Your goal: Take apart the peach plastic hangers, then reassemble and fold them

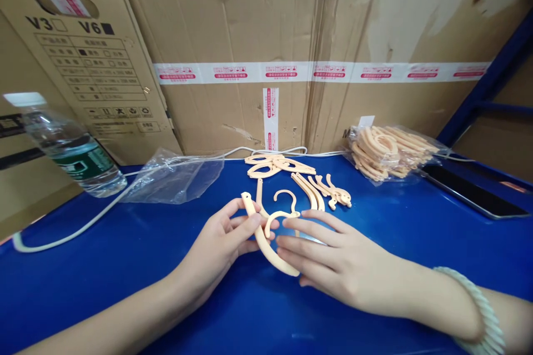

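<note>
My left hand (220, 247) pinches a curved peach plastic hanger arm (266, 249) between thumb and fingers, just above the blue table (125, 266). My right hand (333, 260) lies beside it, fingers spread flat, fingertips touching the same arm and a small peach hook piece (280, 216). A second hook (286, 195) lies just behind. Several more loose peach hanger parts (291, 175) are scattered on the table behind my hands.
A clear bag full of peach parts (387, 152) sits at the back right, an empty clear bag (175, 177) at the back left. A water bottle (70, 150) lies at far left. A white cable (83, 224) crosses the table. A dark phone (470, 191) lies right. Cardboard boxes (266, 39) wall the back.
</note>
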Demonstrator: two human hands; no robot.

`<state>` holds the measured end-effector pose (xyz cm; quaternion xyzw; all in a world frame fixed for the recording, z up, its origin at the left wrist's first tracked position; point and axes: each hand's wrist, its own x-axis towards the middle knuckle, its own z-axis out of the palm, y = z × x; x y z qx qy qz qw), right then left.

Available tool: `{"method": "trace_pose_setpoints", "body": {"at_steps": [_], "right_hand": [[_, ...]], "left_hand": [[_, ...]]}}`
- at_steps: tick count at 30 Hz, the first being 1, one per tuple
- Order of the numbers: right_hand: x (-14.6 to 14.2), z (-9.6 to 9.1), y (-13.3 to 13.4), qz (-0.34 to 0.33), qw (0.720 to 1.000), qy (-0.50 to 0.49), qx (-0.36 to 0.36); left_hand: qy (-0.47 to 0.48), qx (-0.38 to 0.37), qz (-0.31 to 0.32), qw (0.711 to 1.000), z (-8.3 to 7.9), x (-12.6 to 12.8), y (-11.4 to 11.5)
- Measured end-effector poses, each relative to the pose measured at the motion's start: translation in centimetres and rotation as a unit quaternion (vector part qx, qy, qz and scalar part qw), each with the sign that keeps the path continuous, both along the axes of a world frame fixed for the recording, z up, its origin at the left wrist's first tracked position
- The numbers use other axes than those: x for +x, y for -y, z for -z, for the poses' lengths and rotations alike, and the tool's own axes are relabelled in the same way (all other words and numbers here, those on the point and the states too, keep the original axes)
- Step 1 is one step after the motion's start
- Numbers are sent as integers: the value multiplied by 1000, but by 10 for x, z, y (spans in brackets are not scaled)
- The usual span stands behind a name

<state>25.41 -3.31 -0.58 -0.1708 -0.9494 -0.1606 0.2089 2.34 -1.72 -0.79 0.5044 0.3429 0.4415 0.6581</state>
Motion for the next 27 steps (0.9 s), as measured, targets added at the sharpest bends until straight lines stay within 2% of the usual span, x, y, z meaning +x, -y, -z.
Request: {"method": "trace_pose_setpoints", "body": {"at_steps": [3, 6, 8, 9, 10, 11, 13, 14, 15, 16, 18, 20, 27], "right_hand": [[0, 5, -5, 6, 1000, 0, -18], [3, 5, -8, 14, 998, -20, -51], [4, 3, -7, 28, 997, -33, -70], [5, 3, -6, 34, 996, -37, -75], [4, 3, -5, 40, 995, -41, -77], [4, 3, -4, 45, 995, -45, -77], [2, 4, -2, 50, 995, -51, -73], [1, 4, -1, 49, 995, -56, -70], [0, 5, 0, 46, 995, -61, -67], [-1, 5, 1, 42, 995, -67, -64], [-4, 6, 3, 30, 995, -77, -60], [-5, 6, 5, 19, 995, -82, -58], [-5, 7, 9, 21, 997, -66, -40]], "left_hand": [[-12, 10, 3, 1000, 2, 1, 1], [-68, 37, -29, 997, 5, 2, 2], [-115, 99, -63, 986, 9, 1, 3], [-146, 153, -87, 974, 10, 1, 4], [-188, 221, -111, 950, 12, 0, 5], [-243, 296, -133, 914, 13, -1, 6], [-360, 438, -146, 811, 15, -4, 9], [-407, 490, -127, 760, 16, -4, 10], [-436, 529, -96, 722, 17, -5, 11], [-445, 557, -60, 699, 18, -5, 12], [-434, 585, 9, 685, 19, -3, 14], [-423, 594, 43, 683, 20, 1, 16], [-437, 616, 65, 652, 14, 8, 20]]}}
